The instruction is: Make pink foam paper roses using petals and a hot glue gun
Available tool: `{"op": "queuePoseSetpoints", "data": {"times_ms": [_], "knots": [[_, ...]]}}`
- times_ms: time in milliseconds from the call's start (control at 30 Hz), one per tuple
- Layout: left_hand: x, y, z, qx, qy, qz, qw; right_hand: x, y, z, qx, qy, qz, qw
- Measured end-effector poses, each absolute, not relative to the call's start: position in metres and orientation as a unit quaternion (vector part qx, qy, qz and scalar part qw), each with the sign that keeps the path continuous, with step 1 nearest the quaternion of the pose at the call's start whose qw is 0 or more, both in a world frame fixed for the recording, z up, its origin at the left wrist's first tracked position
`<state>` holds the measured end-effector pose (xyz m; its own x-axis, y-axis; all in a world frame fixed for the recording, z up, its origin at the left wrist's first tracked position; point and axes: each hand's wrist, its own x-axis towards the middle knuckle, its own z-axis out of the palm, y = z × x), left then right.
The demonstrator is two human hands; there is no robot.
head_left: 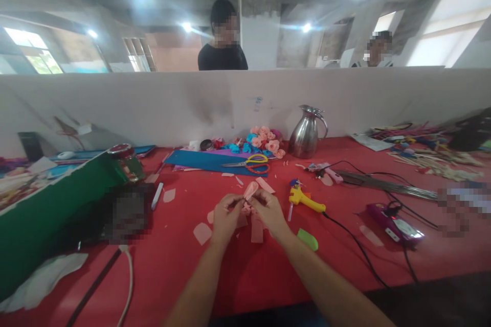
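Note:
Between my two hands is a small pink paper petal (251,190), held up a little above the red tabletop. My left hand (227,217) pinches its left side with thumb and fingertips. On the other side my right hand (270,210) grips it the same way, the fingertips of both hands close together. Below and around them lie pink paper pieces, among them a strip (257,230) under the right hand and a cut petal (202,233) left of the left hand. More pink pieces are partly hidden by my fingers.
A yellow glue gun (307,200) with a black cord lies to the right, near a green piece (308,239) and a purple power strip (395,225). Behind are scissors (249,163), paper flowers (268,140) and a metal jug (307,133). A green board (65,214) stands left. Two people are beyond the partition.

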<state>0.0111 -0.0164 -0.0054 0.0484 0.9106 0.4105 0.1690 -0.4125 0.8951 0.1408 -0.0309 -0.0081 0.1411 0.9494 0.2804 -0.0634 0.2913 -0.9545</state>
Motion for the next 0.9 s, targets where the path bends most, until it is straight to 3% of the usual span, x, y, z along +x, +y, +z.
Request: {"op": "queuePoseSetpoints", "data": {"times_ms": [433, 700, 900], "knots": [[0.010, -0.017, -0.005, 0.663, 0.422, 0.551, 0.280, 0.140, -0.037, 0.000, -0.480, -0.504, 0.386, 0.605], [0.009, -0.015, -0.004, 0.567, 0.439, 0.575, 0.393, 0.141, -0.037, -0.001, -0.417, -0.470, 0.428, 0.650], [0.009, -0.014, -0.006, 0.561, 0.433, 0.585, 0.394, 0.141, -0.041, 0.004, -0.426, -0.498, 0.404, 0.638]]}}
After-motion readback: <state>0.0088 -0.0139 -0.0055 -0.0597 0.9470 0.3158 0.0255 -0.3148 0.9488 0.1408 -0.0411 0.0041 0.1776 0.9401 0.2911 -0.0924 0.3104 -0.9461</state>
